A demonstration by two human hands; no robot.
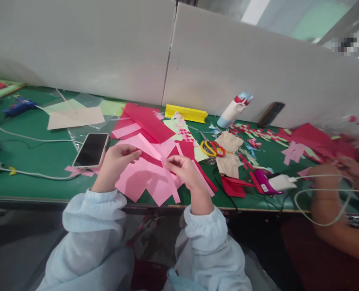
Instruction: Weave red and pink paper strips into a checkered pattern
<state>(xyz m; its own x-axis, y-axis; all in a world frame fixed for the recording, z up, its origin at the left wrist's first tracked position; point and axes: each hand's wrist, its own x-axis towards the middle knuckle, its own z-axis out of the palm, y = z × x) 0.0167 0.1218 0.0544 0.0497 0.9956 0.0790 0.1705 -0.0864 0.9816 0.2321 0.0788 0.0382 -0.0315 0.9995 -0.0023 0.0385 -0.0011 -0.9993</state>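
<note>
My left hand [116, 162] is closed in a pinch on one end of a narrow red paper strip [151, 159]. Closed around the strip's other end, my right hand [186, 169] holds it stretched between the two hands. A pink paper strip [172, 188] hangs or lies just below my right fingertips; whether they grip it too I cannot tell. Another pink strip [149, 146] slants behind the red one. Under both hands lie pink paper sheets [132, 184], with red paper sheets [149, 123] behind them.
Left of my hands lies a phone [91, 150], with a blue glue gun [20, 106] farther off. Scissors [212, 148], a bottle [234, 110], woven red-and-white strips [255, 132] and a charger [279, 182] with cables are to the right. A co-worker's arms [328, 194] reach in at far right.
</note>
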